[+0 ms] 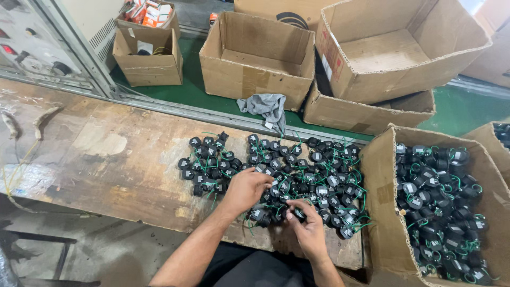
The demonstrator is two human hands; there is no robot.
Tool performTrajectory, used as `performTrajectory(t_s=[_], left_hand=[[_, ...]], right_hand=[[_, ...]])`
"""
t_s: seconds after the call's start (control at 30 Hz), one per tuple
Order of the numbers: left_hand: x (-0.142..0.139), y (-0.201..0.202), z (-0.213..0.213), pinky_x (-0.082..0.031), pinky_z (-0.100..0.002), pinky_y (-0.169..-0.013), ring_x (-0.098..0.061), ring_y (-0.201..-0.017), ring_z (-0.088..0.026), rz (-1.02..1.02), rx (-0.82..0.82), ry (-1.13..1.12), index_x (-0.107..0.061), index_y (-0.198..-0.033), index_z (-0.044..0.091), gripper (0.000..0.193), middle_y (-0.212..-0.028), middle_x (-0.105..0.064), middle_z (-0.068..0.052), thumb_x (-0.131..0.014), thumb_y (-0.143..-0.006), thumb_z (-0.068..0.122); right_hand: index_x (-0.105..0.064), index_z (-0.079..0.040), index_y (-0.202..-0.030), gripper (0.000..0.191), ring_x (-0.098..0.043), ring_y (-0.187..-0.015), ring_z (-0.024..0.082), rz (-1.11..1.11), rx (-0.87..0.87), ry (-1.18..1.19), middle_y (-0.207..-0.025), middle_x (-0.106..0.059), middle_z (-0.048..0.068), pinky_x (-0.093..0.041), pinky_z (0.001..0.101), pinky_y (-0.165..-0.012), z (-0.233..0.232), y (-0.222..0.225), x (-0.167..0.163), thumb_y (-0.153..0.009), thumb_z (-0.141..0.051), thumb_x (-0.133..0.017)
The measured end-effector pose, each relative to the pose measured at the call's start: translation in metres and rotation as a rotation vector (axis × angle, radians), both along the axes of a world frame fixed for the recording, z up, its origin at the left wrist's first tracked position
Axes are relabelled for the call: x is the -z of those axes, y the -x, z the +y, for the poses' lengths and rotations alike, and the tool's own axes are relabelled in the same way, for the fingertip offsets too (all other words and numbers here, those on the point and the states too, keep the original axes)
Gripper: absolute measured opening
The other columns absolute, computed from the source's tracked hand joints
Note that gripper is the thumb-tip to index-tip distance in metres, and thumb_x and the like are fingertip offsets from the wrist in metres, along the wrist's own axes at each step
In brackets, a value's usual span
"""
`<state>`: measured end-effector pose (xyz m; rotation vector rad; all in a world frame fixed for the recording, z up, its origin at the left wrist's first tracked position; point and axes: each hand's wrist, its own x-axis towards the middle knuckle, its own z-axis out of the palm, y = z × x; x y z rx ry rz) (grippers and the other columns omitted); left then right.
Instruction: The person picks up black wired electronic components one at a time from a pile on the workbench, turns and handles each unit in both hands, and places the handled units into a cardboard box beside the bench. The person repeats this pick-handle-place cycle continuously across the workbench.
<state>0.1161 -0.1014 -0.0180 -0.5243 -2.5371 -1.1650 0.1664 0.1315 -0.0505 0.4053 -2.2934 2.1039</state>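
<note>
Sorting through the pile of small black coils with green leads looks like the step in hand. The pile lies on the worn wooden bench, and everything else is best placed from it.

The left hand rests on the pile's near-left part, palm down, fingers curled into the coils; whether it has actually pinched one cannot be told, since the fingertips are buried among the parts. The right hand sits at the pile's near edge, fingers bent around one coil held between thumb and fingertips, a loose closed pinch rather than a fist.

Left of the pile a smaller cluster of the same coils lies slightly apart. Right of the pile an open carton is filled with many more. Beyond the pile, past a metal rail, a grey rag lies on the green floor, with empty boxes behind it.

As a judgement, the next move calls for freeing the held coil's green leads from its neighbours, because the wires tangle across the heap and could drag others along.

Hard to make out: the labels on the coils are too small to tell, the carton's far right side is cut off by the frame, the panel far left of the pile is only partly in view, and the person's body below the forearms is mostly out of frame
</note>
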Motion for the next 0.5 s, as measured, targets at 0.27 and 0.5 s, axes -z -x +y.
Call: performTrajectory(t_s=[0.27,0.5], left_hand=[[-0.001,-0.002,0.003,-0.047,-0.047,-0.098,-0.064,-0.113,-0.029,0.176,-0.032,0.172,-0.076,-0.091,0.009,0.014,-0.11,-0.075,-0.008,-0.075,-0.079,0.016],[-0.003,0.006,0.007,-0.042,-0.051,-0.102,-0.065,-0.111,-0.023,0.095,0.078,0.27,-0.077,-0.085,0.012,0.009,-0.101,-0.074,0.0,-0.074,-0.077,0.012]], right_hand=[[-0.066,0.001,-0.124,0.041,-0.061,-0.097,0.012,-0.064,-0.015,0.115,-0.106,-0.058,0.005,-0.051,0.0251,-0.088,-0.007,-0.004,0.0,-0.084,0.006,-0.072],[-0.068,0.002,-0.122,0.038,-0.06,-0.098,0.012,-0.054,-0.022,0.093,-0.109,-0.058,0.006,-0.052,0.0257,-0.087,-0.007,-0.012,0.009,-0.085,0.006,-0.073]])
